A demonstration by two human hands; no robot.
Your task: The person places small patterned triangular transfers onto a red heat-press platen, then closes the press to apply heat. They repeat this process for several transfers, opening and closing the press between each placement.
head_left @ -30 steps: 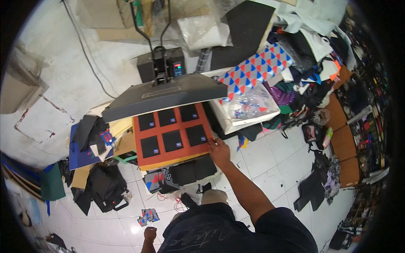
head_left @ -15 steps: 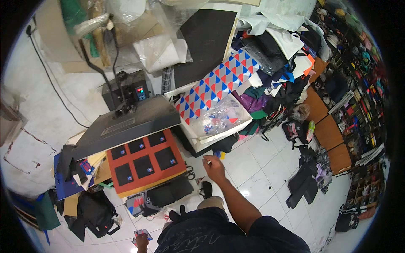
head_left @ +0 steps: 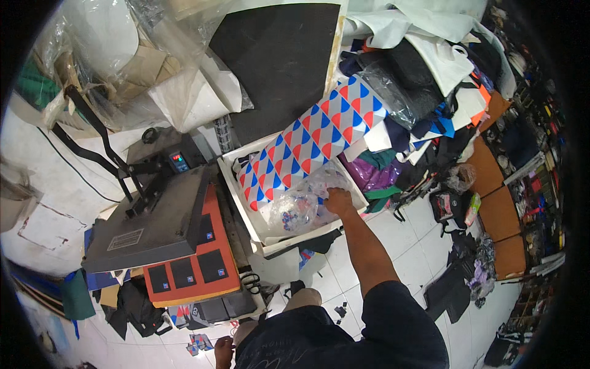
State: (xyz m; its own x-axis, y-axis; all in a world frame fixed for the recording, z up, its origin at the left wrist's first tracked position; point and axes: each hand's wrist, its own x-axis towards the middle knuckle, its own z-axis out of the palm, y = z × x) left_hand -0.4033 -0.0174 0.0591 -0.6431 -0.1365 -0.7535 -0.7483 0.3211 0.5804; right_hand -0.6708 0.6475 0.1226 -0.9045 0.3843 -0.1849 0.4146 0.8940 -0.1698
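My right hand (head_left: 339, 202) reaches into a white box (head_left: 263, 249), its fingers curled onto a crumpled clear plastic bag (head_left: 295, 214) with small blue and red pieces inside. A sheet patterned in grey, red and blue (head_left: 307, 144) lies slantwise in the box and sticks out past its far edge. Low in the picture hangs my left hand (head_left: 224, 352), its fingers partly hidden. Small patterned scraps (head_left: 200, 344) lie on the floor beside it. To the left, a heat press (head_left: 147, 224) has its plate over an orange pad (head_left: 216, 249) with black patches (head_left: 182, 272).
Scissors (head_left: 251, 283) lie beside the pad. A black backpack (head_left: 141, 301) rests on the floor at left. A heap of fabric (head_left: 393, 147) lies behind the box, with crowded shelves (head_left: 541, 135) at far right. Dark cloth (head_left: 452, 289) lies on the tiles.
My right hand has moved forward into the white box and onto the plastic bag. My view has shifted, and the press plate now covers more of the far patches.
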